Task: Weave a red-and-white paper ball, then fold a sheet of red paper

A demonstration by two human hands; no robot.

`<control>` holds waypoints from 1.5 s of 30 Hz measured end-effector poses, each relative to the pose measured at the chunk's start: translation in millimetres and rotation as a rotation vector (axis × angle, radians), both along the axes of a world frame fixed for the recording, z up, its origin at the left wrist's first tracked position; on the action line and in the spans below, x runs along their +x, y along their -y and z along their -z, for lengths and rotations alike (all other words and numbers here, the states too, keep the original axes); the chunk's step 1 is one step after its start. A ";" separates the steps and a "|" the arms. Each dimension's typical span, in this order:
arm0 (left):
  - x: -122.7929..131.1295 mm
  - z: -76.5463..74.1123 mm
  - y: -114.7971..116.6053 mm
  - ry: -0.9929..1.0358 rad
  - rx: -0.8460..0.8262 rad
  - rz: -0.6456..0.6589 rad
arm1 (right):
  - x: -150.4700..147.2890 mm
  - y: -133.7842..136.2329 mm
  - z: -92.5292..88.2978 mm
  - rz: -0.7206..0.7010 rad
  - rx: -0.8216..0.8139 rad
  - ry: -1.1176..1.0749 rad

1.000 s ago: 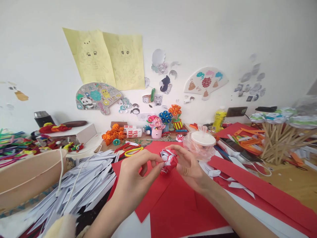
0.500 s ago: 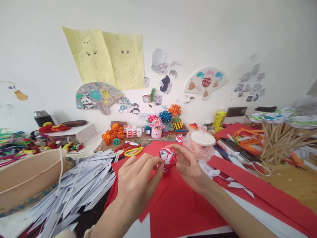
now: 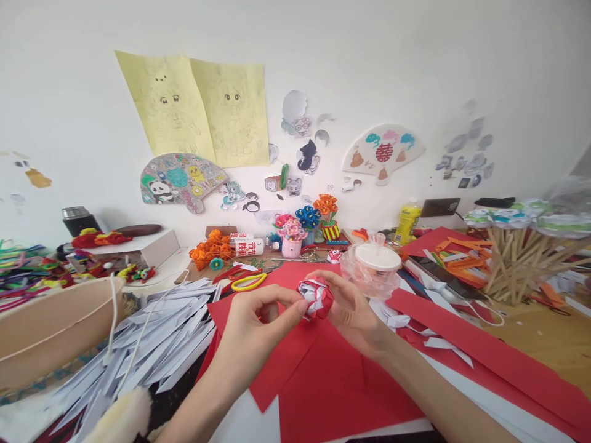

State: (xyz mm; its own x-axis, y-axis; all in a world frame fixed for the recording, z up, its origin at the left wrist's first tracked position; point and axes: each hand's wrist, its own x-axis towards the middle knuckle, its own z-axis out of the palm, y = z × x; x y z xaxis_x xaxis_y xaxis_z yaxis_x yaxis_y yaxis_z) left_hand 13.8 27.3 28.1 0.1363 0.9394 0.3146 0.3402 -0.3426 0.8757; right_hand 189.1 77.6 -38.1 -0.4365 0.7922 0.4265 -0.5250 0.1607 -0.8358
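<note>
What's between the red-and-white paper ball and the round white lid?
In the head view: the right hand, holding the paper ball, then crumpled clear plastic beside the white lid.

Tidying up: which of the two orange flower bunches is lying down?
The left orange bunch, lying beside the red-lettered white container; the right orange bunch stands upright in a striped pot.

White fan (image 3: pixel 383 154) on the wall is carrying a red 囍 (double-happiness sign). White cylinder (image 3: pixel 250 247) lying on the desk is showing big red Chinese characters, top pair looking like 节节, rest unclear; yellow bottle (image 3: pixel 407 224) is showing label print too blurred to read.
</note>
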 end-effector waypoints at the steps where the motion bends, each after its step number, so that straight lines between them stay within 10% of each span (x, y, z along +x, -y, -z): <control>1: 0.6 0.2 0.2 0.026 -0.034 0.009 | -0.1 0.3 -0.7 -0.006 -0.002 0.001; 31: -0.7 0.1 1.2 0.039 -0.041 0.003 | -0.7 1.4 0.5 -0.025 -0.040 -0.031; 45: -9.6 5.6 -3.8 -0.219 0.405 -0.113 | -0.2 -0.2 -0.8 0.073 -0.008 0.045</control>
State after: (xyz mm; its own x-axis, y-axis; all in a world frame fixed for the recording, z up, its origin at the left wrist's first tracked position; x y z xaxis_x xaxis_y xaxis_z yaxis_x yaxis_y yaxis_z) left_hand 4.1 31.1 22.4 0.1440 0.7600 0.6337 0.5569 -0.5916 0.5830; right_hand 189.0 77.8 -37.3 -0.3956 0.8261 0.4013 -0.4744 0.1904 -0.8595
